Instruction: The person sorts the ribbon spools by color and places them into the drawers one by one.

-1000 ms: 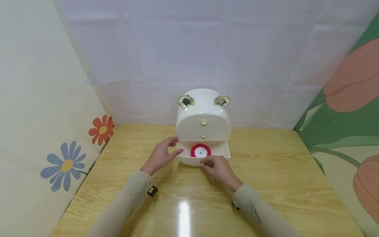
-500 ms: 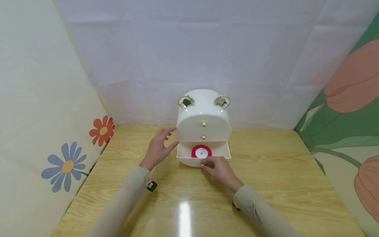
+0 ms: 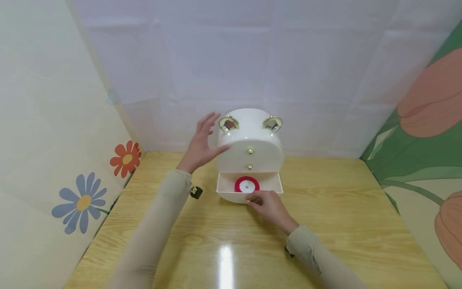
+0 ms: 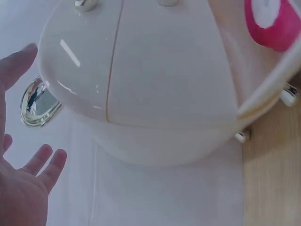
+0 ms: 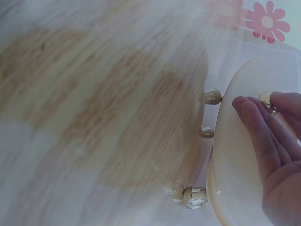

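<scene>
A white rounded storage box [image 3: 249, 158] with two gold ears [image 3: 229, 123] stands on the table, its bottom drawer [image 3: 225, 196] pulled out. Inside the drawer lies a red ring-shaped roll [image 3: 237, 185] with a white centre, perhaps ribbon on a spool. My right hand [image 3: 268, 206] pinches the drawer's gold knob [image 5: 266, 100] between thumb and fingers. At the box's upper left, my left hand [image 3: 202, 142] is raised with fingers spread, thumb over the front edge in the head view. The left wrist view shows that hand [image 4: 21, 188] beside the box near one ear.
Two gold knobs [image 3: 250, 151] sit on the closed upper drawers. Small gold feet [image 5: 195, 197] support the box. Behind it hangs a pale cloth [image 3: 173, 72]; flower-printed panels [image 3: 83, 202] flank the wooden table [image 3: 335, 208].
My left hand has left the drawer's left side and risen along the box to beside the left ear, opening wider. The right hand stays at the knob; the drawer has not visibly moved.
</scene>
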The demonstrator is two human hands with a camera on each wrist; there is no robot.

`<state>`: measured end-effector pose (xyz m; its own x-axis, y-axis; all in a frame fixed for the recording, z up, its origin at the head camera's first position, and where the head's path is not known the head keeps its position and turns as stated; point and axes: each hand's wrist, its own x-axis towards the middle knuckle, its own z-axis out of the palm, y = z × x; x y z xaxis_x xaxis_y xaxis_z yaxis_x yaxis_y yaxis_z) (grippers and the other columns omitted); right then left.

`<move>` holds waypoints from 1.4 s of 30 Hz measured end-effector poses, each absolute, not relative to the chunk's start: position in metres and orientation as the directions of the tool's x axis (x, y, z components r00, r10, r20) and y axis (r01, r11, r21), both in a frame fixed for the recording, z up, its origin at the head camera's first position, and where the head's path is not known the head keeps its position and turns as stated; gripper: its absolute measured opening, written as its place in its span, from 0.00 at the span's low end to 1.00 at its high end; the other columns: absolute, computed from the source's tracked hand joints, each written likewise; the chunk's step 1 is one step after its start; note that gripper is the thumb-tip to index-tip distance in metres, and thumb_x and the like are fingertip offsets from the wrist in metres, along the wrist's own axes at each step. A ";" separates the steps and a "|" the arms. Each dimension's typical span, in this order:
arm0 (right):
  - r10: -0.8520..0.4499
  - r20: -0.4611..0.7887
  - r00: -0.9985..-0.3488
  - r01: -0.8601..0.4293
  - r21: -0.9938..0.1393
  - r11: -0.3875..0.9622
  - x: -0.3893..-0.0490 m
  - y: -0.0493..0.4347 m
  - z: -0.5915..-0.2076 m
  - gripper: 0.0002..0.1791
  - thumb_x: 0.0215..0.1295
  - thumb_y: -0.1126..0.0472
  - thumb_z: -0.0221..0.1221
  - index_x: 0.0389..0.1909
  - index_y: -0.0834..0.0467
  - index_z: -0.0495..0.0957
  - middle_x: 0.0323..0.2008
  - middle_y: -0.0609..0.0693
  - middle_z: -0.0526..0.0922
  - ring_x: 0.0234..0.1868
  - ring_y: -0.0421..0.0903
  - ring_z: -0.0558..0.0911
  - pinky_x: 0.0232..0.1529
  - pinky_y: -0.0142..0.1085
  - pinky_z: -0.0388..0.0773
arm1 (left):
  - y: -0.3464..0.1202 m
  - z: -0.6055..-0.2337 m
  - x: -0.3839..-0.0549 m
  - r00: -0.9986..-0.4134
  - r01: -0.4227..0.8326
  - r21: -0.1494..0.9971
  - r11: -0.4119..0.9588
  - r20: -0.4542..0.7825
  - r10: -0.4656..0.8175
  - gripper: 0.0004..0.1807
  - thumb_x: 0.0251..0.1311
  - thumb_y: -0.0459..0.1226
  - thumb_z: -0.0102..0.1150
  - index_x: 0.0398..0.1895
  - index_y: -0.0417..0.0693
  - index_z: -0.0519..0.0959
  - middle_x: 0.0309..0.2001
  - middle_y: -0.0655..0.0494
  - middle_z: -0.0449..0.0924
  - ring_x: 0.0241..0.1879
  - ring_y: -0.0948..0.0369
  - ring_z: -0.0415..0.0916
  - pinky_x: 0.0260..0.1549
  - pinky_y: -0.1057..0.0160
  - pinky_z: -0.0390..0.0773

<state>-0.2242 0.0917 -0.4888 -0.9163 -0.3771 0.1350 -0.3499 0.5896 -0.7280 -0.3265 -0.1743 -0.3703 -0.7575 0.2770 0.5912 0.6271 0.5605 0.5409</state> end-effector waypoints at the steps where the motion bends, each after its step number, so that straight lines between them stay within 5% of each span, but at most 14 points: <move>1: -0.377 0.132 -0.917 -0.348 -0.729 0.590 -0.224 0.092 -0.489 0.09 0.64 0.66 0.70 0.43 0.51 0.89 0.41 0.45 0.91 0.40 0.39 0.87 0.47 0.38 0.89 | -0.172 -0.369 -0.329 -0.765 0.621 0.547 0.561 0.579 0.283 0.57 0.54 0.46 0.80 0.83 0.66 0.53 0.82 0.53 0.48 0.75 0.50 0.62 0.70 0.49 0.74; 5: -0.381 0.130 -0.915 -0.348 -0.730 0.588 -0.223 0.092 -0.489 0.09 0.64 0.66 0.70 0.43 0.51 0.89 0.42 0.45 0.91 0.40 0.39 0.87 0.47 0.39 0.89 | -0.162 -0.364 -0.335 -0.806 0.581 0.580 0.571 0.509 0.303 0.59 0.54 0.51 0.78 0.84 0.70 0.49 0.83 0.57 0.46 0.79 0.53 0.56 0.72 0.49 0.71; 11: -0.381 0.129 -0.915 -0.348 -0.730 0.588 -0.224 0.092 -0.491 0.09 0.64 0.65 0.71 0.43 0.50 0.89 0.41 0.44 0.91 0.40 0.38 0.87 0.46 0.37 0.88 | -0.155 -0.362 -0.337 -0.857 0.514 0.642 0.569 0.414 0.307 0.55 0.60 0.53 0.73 0.84 0.72 0.47 0.81 0.55 0.52 0.74 0.51 0.64 0.69 0.48 0.74; 17: -0.388 0.107 -0.915 -0.339 -0.726 0.598 -0.225 0.092 -0.491 0.09 0.64 0.64 0.71 0.44 0.50 0.89 0.42 0.44 0.91 0.40 0.39 0.87 0.48 0.38 0.88 | -0.156 -0.365 -0.337 -0.869 0.495 0.666 0.558 0.390 0.305 0.54 0.61 0.53 0.72 0.84 0.73 0.48 0.79 0.51 0.56 0.71 0.50 0.67 0.69 0.50 0.75; 31: -0.383 0.114 -0.917 -0.339 -0.729 0.595 -0.225 0.090 -0.490 0.09 0.64 0.65 0.71 0.43 0.51 0.89 0.42 0.45 0.91 0.40 0.40 0.87 0.47 0.38 0.89 | -0.162 -0.371 -0.338 -0.896 0.445 0.703 0.555 0.344 0.282 0.52 0.60 0.58 0.71 0.79 0.91 0.46 0.82 0.59 0.54 0.67 0.46 0.73 0.65 0.40 0.75; 42: -0.354 0.147 -0.924 -0.340 -0.740 0.581 -0.230 0.093 -0.490 0.08 0.63 0.67 0.71 0.40 0.51 0.89 0.39 0.45 0.91 0.37 0.38 0.87 0.44 0.36 0.88 | -0.157 -0.367 -0.341 -0.892 0.452 0.723 0.523 0.350 0.286 0.53 0.59 0.58 0.71 0.82 0.83 0.48 0.82 0.60 0.54 0.68 0.47 0.73 0.67 0.47 0.76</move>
<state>-0.2302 0.0926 -0.4898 -0.9236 -0.3541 0.1471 -0.3404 0.5807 -0.7395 -0.3411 -0.1569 -0.3673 -0.8920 0.2858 0.3503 0.4515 0.5234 0.7226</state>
